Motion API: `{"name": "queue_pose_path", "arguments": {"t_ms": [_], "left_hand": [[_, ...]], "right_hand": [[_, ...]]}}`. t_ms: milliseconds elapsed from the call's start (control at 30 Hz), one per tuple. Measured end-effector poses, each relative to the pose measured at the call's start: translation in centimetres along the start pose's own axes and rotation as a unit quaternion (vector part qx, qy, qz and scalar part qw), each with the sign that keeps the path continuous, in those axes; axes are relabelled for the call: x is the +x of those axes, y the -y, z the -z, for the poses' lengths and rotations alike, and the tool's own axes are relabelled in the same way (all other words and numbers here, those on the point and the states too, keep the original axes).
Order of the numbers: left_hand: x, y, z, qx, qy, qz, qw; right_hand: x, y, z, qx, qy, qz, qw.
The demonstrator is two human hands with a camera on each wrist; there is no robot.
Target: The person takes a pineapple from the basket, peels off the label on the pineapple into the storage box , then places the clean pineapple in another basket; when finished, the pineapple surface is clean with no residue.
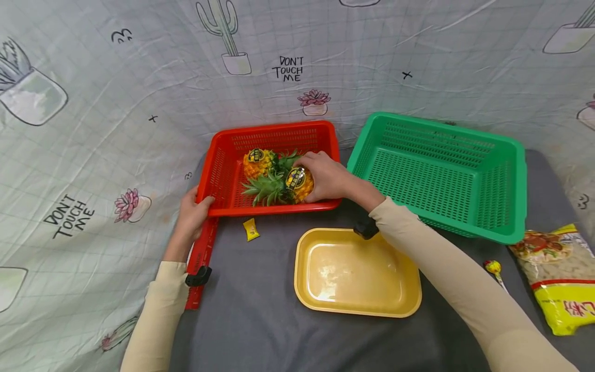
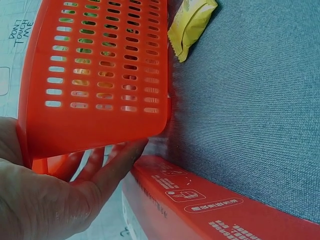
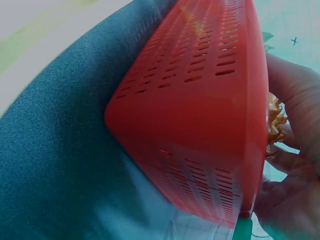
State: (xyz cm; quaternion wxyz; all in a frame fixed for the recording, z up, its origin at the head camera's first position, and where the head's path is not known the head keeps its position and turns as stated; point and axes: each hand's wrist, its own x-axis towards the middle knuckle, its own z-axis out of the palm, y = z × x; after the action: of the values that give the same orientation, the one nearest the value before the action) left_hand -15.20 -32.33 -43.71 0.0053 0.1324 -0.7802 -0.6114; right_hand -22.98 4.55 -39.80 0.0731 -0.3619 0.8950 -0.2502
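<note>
Inside the red plastic basket (image 1: 274, 211) lie two small pineapples with leafy crowns and round black labels. My right hand (image 1: 325, 175) grips the nearer pineapple (image 1: 304, 187) round its base end, low over the basket's front rim. Its crown points left, across the farther pineapple (image 1: 254, 166). In the right wrist view only a bit of spiky rind (image 3: 275, 120) shows between thumb and fingers, the rest hidden behind the basket wall. My left hand (image 1: 191, 213) holds the basket's front left corner, thumb over the rim and fingers underneath, as the left wrist view shows.
A long red box (image 2: 190, 200) lies below the left hand. A yellow wrapped sweet (image 1: 251, 229) is in front of the red basket. Nearer stands a yellow tray (image 1: 358, 308); to the right are a green basket (image 1: 520, 191), a lollipop (image 1: 494, 267) and a food bag (image 1: 558, 274).
</note>
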Motion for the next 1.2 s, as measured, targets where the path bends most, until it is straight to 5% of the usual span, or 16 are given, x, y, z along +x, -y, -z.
{"name": "queue_pose_path", "arguments": {"t_ms": [1200], "left_hand": [[-0.2, -0.1, 0.0, 0.006, -0.015, 0.017, 0.9997]], "right_hand": [[-2.5, 3.1, 3.5, 0.022, -0.044, 0.022, 0.9985]]}}
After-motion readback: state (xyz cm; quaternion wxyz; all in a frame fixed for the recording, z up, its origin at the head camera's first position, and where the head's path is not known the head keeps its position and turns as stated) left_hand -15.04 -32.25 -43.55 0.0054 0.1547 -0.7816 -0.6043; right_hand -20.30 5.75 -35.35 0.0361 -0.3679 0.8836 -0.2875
